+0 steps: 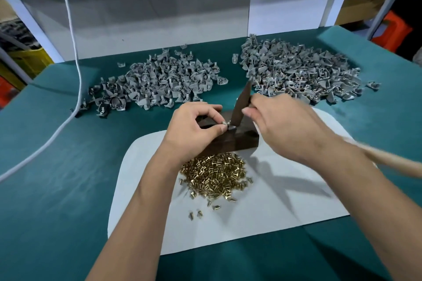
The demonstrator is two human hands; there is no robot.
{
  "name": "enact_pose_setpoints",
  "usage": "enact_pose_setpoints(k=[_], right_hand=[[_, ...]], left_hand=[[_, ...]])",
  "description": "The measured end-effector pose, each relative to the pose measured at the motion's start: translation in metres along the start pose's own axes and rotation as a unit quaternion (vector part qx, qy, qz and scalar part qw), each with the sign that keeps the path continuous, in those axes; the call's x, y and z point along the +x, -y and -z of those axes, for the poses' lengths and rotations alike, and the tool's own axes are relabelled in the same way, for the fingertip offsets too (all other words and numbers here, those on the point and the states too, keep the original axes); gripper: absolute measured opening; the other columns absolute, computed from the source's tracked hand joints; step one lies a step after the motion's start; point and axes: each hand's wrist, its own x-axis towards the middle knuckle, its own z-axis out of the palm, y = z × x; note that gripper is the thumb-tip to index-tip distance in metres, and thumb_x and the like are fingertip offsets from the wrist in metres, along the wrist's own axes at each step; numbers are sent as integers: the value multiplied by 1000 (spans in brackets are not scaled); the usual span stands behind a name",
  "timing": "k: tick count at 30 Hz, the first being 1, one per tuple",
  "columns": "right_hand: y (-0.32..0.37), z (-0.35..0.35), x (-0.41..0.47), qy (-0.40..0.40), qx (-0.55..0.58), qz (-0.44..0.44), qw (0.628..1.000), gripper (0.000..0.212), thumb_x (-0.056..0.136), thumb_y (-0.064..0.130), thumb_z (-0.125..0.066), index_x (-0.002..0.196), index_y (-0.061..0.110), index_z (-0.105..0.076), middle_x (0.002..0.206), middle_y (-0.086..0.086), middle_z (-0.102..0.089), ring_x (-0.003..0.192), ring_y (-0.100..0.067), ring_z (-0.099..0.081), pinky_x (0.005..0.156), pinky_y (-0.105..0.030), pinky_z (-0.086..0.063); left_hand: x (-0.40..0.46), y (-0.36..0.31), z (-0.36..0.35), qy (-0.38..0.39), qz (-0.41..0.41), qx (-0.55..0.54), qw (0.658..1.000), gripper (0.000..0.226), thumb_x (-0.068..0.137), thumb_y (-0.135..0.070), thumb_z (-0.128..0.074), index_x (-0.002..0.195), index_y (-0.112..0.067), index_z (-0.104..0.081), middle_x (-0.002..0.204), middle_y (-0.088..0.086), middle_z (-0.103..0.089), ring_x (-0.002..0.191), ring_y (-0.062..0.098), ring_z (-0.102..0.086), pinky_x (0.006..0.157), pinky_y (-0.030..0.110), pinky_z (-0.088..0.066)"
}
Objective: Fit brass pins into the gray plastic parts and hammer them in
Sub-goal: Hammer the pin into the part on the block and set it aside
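Observation:
My left hand (196, 130) pinches a small gray plastic part (225, 123) on top of a dark wooden block (242, 141). My right hand (283, 125) grips a hammer whose dark head (239, 107) stands on the part; its pale wooden handle (388, 162) runs off blurred to the right. A heap of brass pins (214, 175) lies on a white sheet (285, 207) just in front of the block. Two heaps of gray plastic parts sit farther back, one at left (157, 82) and one at right (296, 70).
A green cloth (57, 178) covers the table. A white cord (75, 70) hangs from above and trails across the table's left side. A white panel (159, 16) closes the back. A few loose pins (196, 213) lie near the heap.

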Motion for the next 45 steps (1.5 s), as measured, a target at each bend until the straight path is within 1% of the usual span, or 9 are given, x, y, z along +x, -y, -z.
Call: enact_pose_setpoints(k=[5,9,14,19,23,27,37,41,45], right_hand=[[-3,9,2,-166,30,12,986,29,107,41,-33,100,19,-52,64,-1,-49,60,-32,-43,58,-38,-36],[6,-3,4,-20,-21,-10,1000,24,109,40,-34,99,22,-46,78,-6,-57,69,-33,-47,65,-41,-41],[1,5,7,-139,-10,-6,990,27,108,42,-35,102,21,-52,66,1,-43,62,-33,-43,59,-39,-37],[6,4,11,-18,-48,-8,999,29,108,43,-34,105,21,-54,90,-11,-64,77,-36,-55,68,-41,-42],[4,10,13,-149,-29,8,988,28,108,41,-36,105,20,-54,66,2,-43,64,-34,-47,60,-38,-35],[13,-3,13,-23,-65,0,998,28,109,42,-33,103,21,-49,81,-6,-55,71,-34,-47,64,-40,-38],[11,4,15,-14,-51,-27,998,30,109,42,-34,104,20,-54,82,-7,-56,74,-34,-48,67,-39,-38],[10,12,18,-129,-35,-9,991,28,109,40,-36,106,18,-54,75,-12,-51,69,-37,-47,63,-40,-36],[14,-4,12,-30,-26,-12,999,24,109,39,-34,101,20,-46,76,-4,-45,72,-34,-46,65,-39,-36]], left_hand=[[0,-1,0,1,1,3,1000,11,78,-5,-85,79,-15,-79,115,2,-74,112,7,-68,106,32,-49],[-1,-2,0,1,3,-4,1000,10,78,-1,-84,79,-10,-78,113,4,-74,112,6,-68,104,30,-51],[-1,-1,1,0,3,-3,1000,13,78,-6,-85,78,-17,-79,115,2,-74,112,4,-67,106,29,-49],[-1,0,0,-5,5,-12,1000,16,78,-4,-85,77,-18,-78,114,4,-75,112,7,-68,105,37,-51],[-1,0,1,-3,5,-13,1000,17,78,-9,-86,77,-23,-78,117,2,-74,112,4,-68,105,33,-50],[0,1,0,-4,6,-21,1000,13,78,-2,-84,80,-13,-77,118,9,-74,113,13,-69,104,38,-52],[-1,-1,1,-4,10,-4,1000,10,80,-3,-83,81,-11,-78,121,8,-72,116,9,-66,100,15,-48],[1,1,2,-5,11,4,1000,6,80,-7,-84,84,-10,-80,121,6,-72,118,7,-65,109,29,-46],[-1,-1,3,-9,15,-16,1000,11,79,-4,-84,80,-13,-79,121,8,-72,118,10,-65,109,35,-48]])
